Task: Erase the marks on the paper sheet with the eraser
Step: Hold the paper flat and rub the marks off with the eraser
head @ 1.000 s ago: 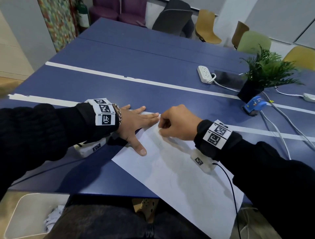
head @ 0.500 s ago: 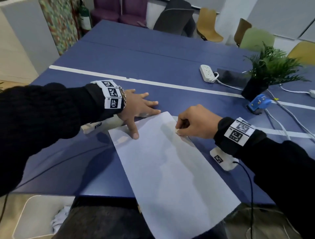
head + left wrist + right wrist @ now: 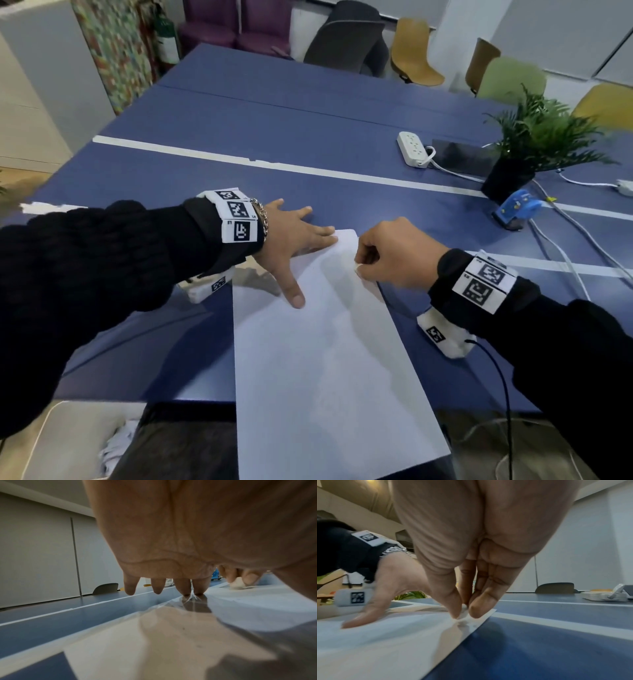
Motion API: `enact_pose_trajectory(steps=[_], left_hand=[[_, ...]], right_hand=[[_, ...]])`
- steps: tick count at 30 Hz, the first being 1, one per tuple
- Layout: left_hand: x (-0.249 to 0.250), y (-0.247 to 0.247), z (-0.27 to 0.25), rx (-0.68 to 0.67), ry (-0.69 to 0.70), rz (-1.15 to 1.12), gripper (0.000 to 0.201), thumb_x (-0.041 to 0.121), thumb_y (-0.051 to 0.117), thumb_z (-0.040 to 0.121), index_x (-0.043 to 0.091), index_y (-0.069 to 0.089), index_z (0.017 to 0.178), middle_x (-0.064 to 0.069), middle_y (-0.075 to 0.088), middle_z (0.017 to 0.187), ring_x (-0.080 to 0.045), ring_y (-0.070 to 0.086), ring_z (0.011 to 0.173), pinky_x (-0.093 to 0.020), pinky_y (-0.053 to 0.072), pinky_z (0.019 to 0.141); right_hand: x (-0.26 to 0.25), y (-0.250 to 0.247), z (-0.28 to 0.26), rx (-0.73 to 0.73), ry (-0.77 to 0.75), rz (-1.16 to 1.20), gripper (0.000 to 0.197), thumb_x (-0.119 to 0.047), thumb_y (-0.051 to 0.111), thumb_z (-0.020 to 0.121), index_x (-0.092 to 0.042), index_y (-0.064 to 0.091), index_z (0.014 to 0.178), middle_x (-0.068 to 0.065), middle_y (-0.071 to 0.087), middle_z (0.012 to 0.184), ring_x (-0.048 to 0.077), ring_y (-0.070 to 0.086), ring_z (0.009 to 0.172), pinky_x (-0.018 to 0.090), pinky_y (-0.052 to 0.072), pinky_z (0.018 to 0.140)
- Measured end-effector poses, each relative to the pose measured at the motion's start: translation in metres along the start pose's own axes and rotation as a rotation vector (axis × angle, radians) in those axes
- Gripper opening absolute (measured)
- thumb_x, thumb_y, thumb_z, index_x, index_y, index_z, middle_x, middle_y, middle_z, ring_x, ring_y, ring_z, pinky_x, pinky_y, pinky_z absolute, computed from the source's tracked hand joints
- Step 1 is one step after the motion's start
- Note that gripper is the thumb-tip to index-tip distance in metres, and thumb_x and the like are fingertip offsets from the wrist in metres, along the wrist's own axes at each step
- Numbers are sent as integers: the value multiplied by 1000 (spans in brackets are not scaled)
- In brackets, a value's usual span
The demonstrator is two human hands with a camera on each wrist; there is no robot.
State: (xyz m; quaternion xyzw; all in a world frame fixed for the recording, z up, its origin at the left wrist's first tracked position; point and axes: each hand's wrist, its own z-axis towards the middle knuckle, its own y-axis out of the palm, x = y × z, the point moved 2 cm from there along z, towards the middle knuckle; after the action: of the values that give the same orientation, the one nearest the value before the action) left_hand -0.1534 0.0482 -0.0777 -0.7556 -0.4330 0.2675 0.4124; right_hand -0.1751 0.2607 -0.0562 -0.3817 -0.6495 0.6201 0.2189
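A white paper sheet (image 3: pixel 318 359) lies lengthwise on the blue table (image 3: pixel 239 113), its near end hanging over the table's front edge. My left hand (image 3: pixel 294 240) lies flat with spread fingers on the sheet's far left corner, thumb (image 3: pixel 296 298) pressing the paper. My right hand (image 3: pixel 387 253) pinches a small white eraser (image 3: pixel 357 266) and holds it on the sheet near its far right edge. In the right wrist view the eraser (image 3: pixel 462 613) sits between thumb and fingertips, touching the paper (image 3: pixel 385 642). The left wrist view shows the eraser (image 3: pixel 237 584) too. No marks are plain to see.
A potted plant (image 3: pixel 537 144), a blue tape dispenser (image 3: pixel 515 209), a white power strip (image 3: pixel 412 149) and cables lie at the far right. White tape lines (image 3: pixel 274 166) cross the table. Chairs stand behind it. A white bin (image 3: pixel 65 442) sits below the front edge.
The sheet has turned from a diagonal lie to nearly straight toward me. Both hands stayed at its far end, the right one still pinching the eraser near the right edge.
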Motion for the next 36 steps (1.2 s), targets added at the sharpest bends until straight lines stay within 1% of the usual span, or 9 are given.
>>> enact_pose_trajectory(steps=[5, 8, 12, 17, 19, 23, 28, 33, 36], left_hand=[[0, 1, -1, -3, -3, -47, 139, 97, 65, 61, 42, -9, 165, 28, -12, 171, -28, -10, 161, -73, 3, 121], [-1, 0, -1, -12, -10, -37, 140, 98, 64, 59, 44, -12, 164, 29, -14, 170, -30, -10, 161, -74, -1, 119], [-4, 3, 1, -21, -6, -45, 141, 101, 62, 56, 50, -17, 161, 31, -17, 168, -31, -14, 160, -74, -7, 118], [-4, 4, 3, -27, -1, -44, 141, 101, 60, 59, 46, -19, 162, 31, -19, 167, -31, -16, 160, -75, -8, 118], [-4, 4, 2, -37, -8, -49, 140, 100, 61, 59, 48, -21, 160, 31, -21, 167, -32, -15, 160, -75, -7, 118], [-3, 4, 1, -54, -10, -48, 140, 100, 62, 58, 52, -25, 157, 29, -23, 167, -35, -14, 160, -75, -6, 118], [-3, 4, 3, -46, -14, -23, 141, 100, 61, 60, 47, -22, 160, 28, -22, 168, -34, -13, 160, -75, -5, 120], [-4, 4, 2, -58, -16, -41, 139, 100, 62, 58, 54, -26, 156, 30, -24, 167, -35, -14, 160, -76, -7, 119], [-2, 4, 3, -60, -32, -12, 139, 100, 60, 61, 48, -24, 159, 29, -24, 167, -34, -13, 160, -77, -4, 119]], right_hand=[[-1, -5, 20, 38, -14, 72, 8, -26, 76, 80, -23, 77, 87, -12, 73, 79, 6, 66, 77, 29, 57, 78], [-6, -3, 22, 79, -28, 54, 7, -25, 73, 82, -22, 77, 86, -10, 73, 79, 9, 66, 76, 28, 56, 77], [-20, 2, 8, -4, -151, 1, 5, -24, 71, 82, -23, 76, 83, -10, 74, 75, 8, 65, 70, 20, 51, 69], [-7, -6, 18, 38, -76, -64, 8, -24, 68, 84, -20, 74, 87, -7, 72, 79, 16, 65, 76, 34, 56, 75], [-12, -2, 16, 50, -73, -92, 6, -24, 65, 85, -22, 70, 84, -8, 69, 76, 16, 61, 74, 36, 57, 73], [-35, 8, 0, -15, -182, -86, 7, -22, 65, 86, -21, 72, 85, -7, 71, 79, 16, 60, 72, 31, 53, 70], [-12, -2, 14, 42, -35, -65, 7, -25, 65, 84, -27, 65, 77, -9, 70, 75, 14, 62, 76, 32, 56, 72], [-36, 9, 1, -14, -121, 19, 5, -22, 68, 83, -23, 71, 80, -12, 71, 74, 8, 63, 71, 25, 52, 69], [-18, -1, 11, 27, -17, 7, 5, -25, 70, 80, -22, 73, 77, -10, 72, 72, 8, 64, 71, 32, 57, 75]])
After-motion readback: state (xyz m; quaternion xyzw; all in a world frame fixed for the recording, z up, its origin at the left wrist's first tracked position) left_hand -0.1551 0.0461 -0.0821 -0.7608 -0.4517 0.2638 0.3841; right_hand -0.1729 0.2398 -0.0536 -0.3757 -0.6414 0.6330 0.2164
